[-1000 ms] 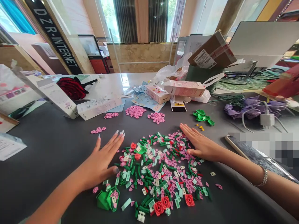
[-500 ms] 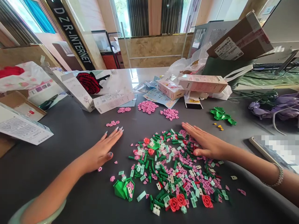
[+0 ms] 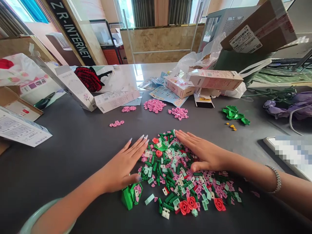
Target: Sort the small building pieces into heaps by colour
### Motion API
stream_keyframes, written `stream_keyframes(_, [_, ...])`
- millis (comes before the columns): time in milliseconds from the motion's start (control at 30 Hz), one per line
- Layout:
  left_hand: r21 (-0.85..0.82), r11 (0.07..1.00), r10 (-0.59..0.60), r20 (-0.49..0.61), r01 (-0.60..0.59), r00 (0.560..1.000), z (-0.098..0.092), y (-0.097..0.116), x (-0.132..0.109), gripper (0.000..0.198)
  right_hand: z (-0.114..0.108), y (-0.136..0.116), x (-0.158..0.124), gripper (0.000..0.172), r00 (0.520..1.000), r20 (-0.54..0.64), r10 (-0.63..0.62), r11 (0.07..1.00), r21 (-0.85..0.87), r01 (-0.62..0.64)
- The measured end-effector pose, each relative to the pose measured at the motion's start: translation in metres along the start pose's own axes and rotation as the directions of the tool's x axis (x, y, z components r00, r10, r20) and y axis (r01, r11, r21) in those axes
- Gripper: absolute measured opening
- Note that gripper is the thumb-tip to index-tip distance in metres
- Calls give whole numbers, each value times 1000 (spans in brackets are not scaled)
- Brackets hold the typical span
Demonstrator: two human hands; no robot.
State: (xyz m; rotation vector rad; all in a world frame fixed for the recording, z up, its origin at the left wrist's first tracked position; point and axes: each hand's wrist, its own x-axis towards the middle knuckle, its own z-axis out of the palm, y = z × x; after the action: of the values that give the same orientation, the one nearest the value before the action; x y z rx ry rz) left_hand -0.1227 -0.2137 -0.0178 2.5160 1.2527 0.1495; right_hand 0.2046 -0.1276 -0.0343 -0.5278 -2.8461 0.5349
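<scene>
Left hand (image 3: 119, 170), right hand (image 3: 203, 152) closer, flanking bricks (image 3: 175, 185)

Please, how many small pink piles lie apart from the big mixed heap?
4: the front pile, and behind it, left to right, the narrow pile, the largest pile and the right pile.

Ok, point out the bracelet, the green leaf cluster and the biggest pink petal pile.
Bracelet (image 3: 279, 179), head view, on its outer curve.
Green leaf cluster (image 3: 234, 114), head view, on the middle leaf.
Biggest pink petal pile (image 3: 154, 106), head view, on its middle.
</scene>
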Motion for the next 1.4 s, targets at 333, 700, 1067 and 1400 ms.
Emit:
stream_keyframes(333, [-47,997,56,49,-54,997,1,8,34,96,8,-20,23,106,999,7,-47,997,64,46])
stream_keyframes(700, [-280,960,-10,-24,3,1000,-2,3,34,87,-11,-9,30,99,997,78,-5,986,169,-8])
stream_keyframes(1067, [-257,966,-29,-49,16,998,1,6,34,88,-4,-10,50,84,982,145,-120,989,100,106])
stream_keyframes(1400, [-339,932,156,49,-130,987,-16,6,48,72,-19,-6,5,90,988,146,45,986,154,-68])
